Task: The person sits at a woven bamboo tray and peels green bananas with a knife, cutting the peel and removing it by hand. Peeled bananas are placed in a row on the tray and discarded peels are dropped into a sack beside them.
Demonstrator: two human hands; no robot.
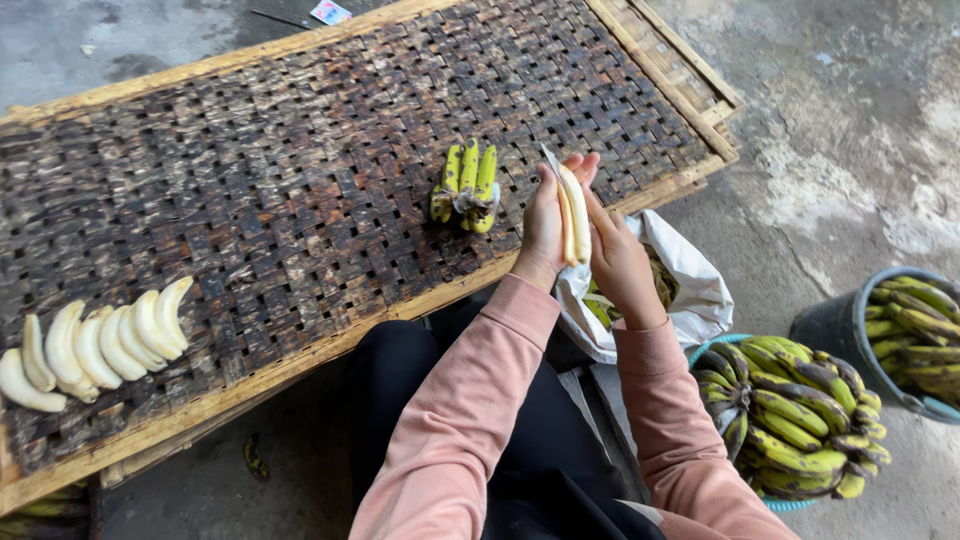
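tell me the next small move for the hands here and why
Probably carry the peeled banana, held between the left hand and right hand, to the woven tray and lay it beside the row of peeled bananas, which ends with bare mat alongside.

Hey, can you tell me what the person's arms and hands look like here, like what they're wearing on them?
Both arms are covered by long, loose sleeves of soft pink fabric that end in ribbed cuffs at the wrists. The left hand and the right hand are bare: no gloves show, and no ring, watch or bracelet can be made out. Dark clothing shows below the sleeves.
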